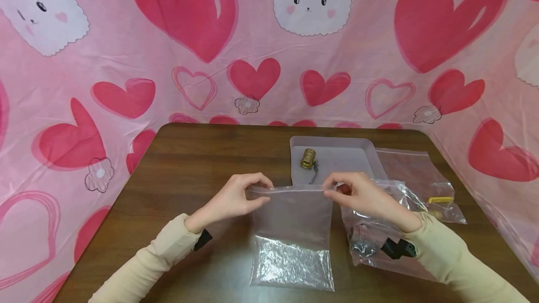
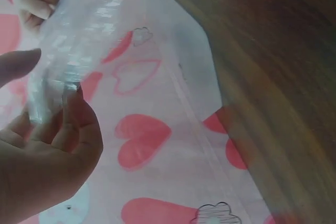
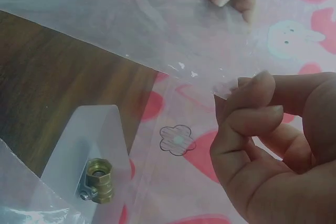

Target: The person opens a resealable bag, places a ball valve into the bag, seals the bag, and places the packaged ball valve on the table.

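A clear plastic zip bag (image 1: 292, 219) hangs upright between both hands above the wooden table, its lower part shiny; no object shows inside. My left hand (image 1: 246, 195) holds its top left corner, with fingers behind the film and thumb in front in the left wrist view. The top right corner is pinched between thumb and fingers of my right hand (image 1: 358, 195). Beyond the bag, a brass valve (image 1: 308, 158) with a grey metal lever lies in a shallow translucent tray (image 1: 370, 146). The right wrist view shows this brass valve (image 3: 100, 179) from its threaded end.
Right of the held bag lies a filled clear bag (image 1: 358, 256) with a greyish item, partly under my right forearm. Behind it, another bag (image 1: 414, 167) holds something with a yellow handle (image 1: 440, 199). A pink heart-printed cloth (image 1: 261, 22) surrounds the brown table (image 1: 189, 153).
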A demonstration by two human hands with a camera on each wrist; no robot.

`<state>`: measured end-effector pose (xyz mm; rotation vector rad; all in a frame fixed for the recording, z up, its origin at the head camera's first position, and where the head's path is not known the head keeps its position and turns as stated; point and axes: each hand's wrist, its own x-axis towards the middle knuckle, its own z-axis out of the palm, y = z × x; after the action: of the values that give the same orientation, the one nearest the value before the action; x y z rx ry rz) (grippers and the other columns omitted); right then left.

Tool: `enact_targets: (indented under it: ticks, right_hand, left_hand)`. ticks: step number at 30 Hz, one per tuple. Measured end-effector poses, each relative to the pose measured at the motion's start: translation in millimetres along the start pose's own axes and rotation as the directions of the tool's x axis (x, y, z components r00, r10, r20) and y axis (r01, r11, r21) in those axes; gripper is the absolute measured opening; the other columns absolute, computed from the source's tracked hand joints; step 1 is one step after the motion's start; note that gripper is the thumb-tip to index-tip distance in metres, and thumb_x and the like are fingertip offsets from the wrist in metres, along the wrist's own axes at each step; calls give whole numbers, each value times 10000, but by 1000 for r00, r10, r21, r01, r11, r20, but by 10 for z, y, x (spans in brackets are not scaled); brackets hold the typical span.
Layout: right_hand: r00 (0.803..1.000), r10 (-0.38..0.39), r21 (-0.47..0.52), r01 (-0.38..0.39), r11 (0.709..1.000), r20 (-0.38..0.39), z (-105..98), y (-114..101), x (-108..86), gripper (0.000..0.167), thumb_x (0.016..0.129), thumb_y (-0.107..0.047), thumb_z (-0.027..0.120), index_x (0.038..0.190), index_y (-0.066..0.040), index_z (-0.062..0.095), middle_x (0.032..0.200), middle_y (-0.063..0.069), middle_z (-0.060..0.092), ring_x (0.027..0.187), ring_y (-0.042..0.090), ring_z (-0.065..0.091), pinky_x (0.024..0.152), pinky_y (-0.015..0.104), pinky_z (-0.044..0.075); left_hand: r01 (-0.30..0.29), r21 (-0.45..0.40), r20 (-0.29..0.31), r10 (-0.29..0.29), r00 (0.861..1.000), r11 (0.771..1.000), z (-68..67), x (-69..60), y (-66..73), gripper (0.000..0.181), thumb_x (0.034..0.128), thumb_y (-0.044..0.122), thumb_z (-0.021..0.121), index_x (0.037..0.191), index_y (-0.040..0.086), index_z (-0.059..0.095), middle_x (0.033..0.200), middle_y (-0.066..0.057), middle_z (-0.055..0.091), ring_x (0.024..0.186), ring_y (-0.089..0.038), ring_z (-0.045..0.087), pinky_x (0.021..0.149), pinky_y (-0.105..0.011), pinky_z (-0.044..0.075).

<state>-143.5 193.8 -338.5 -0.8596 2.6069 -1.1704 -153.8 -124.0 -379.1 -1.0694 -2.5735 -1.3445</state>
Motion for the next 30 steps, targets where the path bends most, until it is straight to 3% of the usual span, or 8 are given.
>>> enact_targets:
  ticks: [4,9,17,21,30]
  right_hand:
    - [999,-50,-49,51,998,5,24,-29,0,52,916,-114,698,960,-143,703,680,-97,586,546,-40,439,484,190,399]
    - [989,-148,-139,146,980,-8,28,-99,21,94,905,-171,722,997,-193,727,830,-134,650,613,-37,453,537,189,425]
    - [986,-167,-174,169,970,26,40,-214,117,98,964,-211,650,957,-235,745,843,-137,638,630,-26,442,580,188,428]
    - [982,-175,-189,186,964,72,54,-237,154,90,959,-198,658,983,-202,745,885,-92,666,602,-33,419,556,188,420]
    - [973,-202,-216,221,951,109,127,-244,196,64,912,-93,694,912,-141,736,830,-51,661,565,-57,387,509,162,396]
  left_hand:
    - [-35,-26,-20,34,999,999,31,-8,48,147,839,100,782,970,153,742,894,44,751,802,-24,675,711,-210,551]
    - [-91,1,-104,90,991,996,93,-19,64,80,846,73,770,908,123,758,843,4,759,755,-20,690,681,-196,567]
    - [-203,135,-172,225,959,970,153,-22,75,147,804,-5,776,877,119,745,817,29,740,707,-26,648,637,-143,530]
    - [-229,167,-182,258,949,959,167,-15,87,137,801,4,784,873,115,745,804,21,736,697,-22,640,632,-125,517]
    - [-218,167,-141,242,960,961,185,-18,88,132,812,21,781,885,125,745,814,36,735,725,-24,660,673,-119,530]
